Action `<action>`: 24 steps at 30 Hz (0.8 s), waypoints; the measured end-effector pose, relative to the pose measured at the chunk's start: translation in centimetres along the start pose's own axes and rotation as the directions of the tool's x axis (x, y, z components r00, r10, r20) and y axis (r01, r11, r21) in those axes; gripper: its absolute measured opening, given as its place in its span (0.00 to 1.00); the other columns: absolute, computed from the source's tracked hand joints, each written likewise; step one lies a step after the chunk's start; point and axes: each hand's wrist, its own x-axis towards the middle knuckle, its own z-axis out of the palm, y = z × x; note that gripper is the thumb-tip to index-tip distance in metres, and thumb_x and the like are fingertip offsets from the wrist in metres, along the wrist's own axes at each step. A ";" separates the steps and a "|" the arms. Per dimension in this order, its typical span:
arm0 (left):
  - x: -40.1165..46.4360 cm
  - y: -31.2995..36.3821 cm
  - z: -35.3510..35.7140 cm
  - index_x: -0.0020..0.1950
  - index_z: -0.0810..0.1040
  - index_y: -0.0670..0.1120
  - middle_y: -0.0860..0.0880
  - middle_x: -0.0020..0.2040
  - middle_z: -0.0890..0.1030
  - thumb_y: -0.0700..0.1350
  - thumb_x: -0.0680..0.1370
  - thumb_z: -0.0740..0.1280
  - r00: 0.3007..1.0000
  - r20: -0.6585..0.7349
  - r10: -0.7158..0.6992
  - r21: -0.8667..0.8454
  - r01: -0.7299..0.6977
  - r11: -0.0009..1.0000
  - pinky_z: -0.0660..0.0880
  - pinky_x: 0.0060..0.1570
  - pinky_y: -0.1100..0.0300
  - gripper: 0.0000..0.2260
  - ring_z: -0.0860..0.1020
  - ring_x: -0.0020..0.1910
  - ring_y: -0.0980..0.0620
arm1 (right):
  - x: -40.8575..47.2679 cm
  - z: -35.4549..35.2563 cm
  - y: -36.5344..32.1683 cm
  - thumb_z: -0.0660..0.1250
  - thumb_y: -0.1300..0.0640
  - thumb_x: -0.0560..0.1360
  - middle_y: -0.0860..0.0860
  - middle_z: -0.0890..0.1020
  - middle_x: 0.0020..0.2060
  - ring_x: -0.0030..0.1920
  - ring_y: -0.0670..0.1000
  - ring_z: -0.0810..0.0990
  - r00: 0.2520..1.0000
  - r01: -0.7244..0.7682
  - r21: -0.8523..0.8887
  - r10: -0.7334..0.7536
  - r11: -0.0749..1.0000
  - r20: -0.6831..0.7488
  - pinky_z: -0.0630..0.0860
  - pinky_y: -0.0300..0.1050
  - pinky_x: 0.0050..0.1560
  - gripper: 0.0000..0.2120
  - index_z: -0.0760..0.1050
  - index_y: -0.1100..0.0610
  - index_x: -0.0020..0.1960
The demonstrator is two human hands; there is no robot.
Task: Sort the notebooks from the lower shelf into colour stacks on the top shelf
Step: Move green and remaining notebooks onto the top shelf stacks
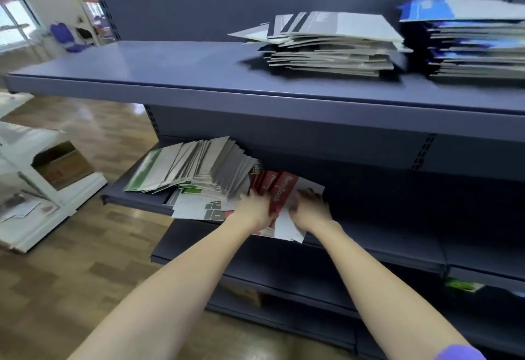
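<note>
Both my hands reach into the lower shelf (pixel 133 199). My left hand (pixel 254 207) and my right hand (pixel 311 207) hold between them a few red notebooks (pixel 279 189) standing on edge, over white notebook backs (pixel 287 227). Left of them a slanted pile of notebooks (pixel 196 167), some with green covers, leans across the shelf. On the top shelf (pixel 159 69) lie a stack of grey-black notebooks (pixel 332 44) and, at the far right, a stack of blue notebooks (pixel 471 41).
The left part of the top shelf shows bare blue metal. Below are more blue shelves, one with a green item (pixel 463 285) at the right. A white rack (pixel 51 189) holding a cardboard box (pixel 61 165) stands on the wooden floor to the left.
</note>
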 end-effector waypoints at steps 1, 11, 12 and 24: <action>0.2 0.2 0.0 0.72 0.67 0.49 0.37 0.69 0.68 0.58 0.80 0.61 0.999 0.006 0.041 -0.009 -0.041 0.999 0.71 0.61 0.43 0.23 0.68 0.65 0.32 | -0.3 -0.2 0.4 0.60 0.50 0.80 0.56 0.68 0.71 0.69 0.61 0.67 0.999 -0.034 -0.011 0.034 0.999 -0.008 0.68 0.56 0.67 0.21 0.66 0.52 0.72; 1.6 1.2 0.2 0.73 0.70 0.51 0.42 0.69 0.71 0.43 0.78 0.65 0.943 0.026 0.331 -0.132 -0.325 0.936 0.71 0.64 0.49 0.22 0.73 0.64 0.38 | -3.4 -1.0 -0.2 0.66 0.29 0.68 0.56 0.63 0.74 0.72 0.63 0.62 0.990 -0.010 -0.133 0.028 0.991 0.135 0.63 0.58 0.71 0.44 0.60 0.47 0.77; 1.8 0.7 0.2 0.71 0.71 0.50 0.42 0.67 0.72 0.43 0.78 0.65 0.942 0.007 0.335 -0.158 -0.329 0.931 0.72 0.62 0.50 0.21 0.74 0.62 0.40 | -3.8 -1.0 -0.6 0.67 0.25 0.62 0.56 0.61 0.75 0.73 0.62 0.60 0.985 -0.003 -0.172 0.033 0.985 0.168 0.61 0.59 0.72 0.52 0.57 0.47 0.78; 2.5 -2.5 0.4 0.72 0.72 0.48 0.44 0.66 0.77 0.40 0.82 0.62 0.948 -0.021 0.318 -0.292 -0.310 0.905 0.72 0.58 0.57 0.18 0.76 0.61 0.44 | -3.4 -0.4 -1.2 0.75 0.47 0.67 0.55 0.59 0.75 0.74 0.61 0.57 0.990 0.052 -0.377 0.003 0.925 0.142 0.61 0.58 0.72 0.43 0.59 0.49 0.76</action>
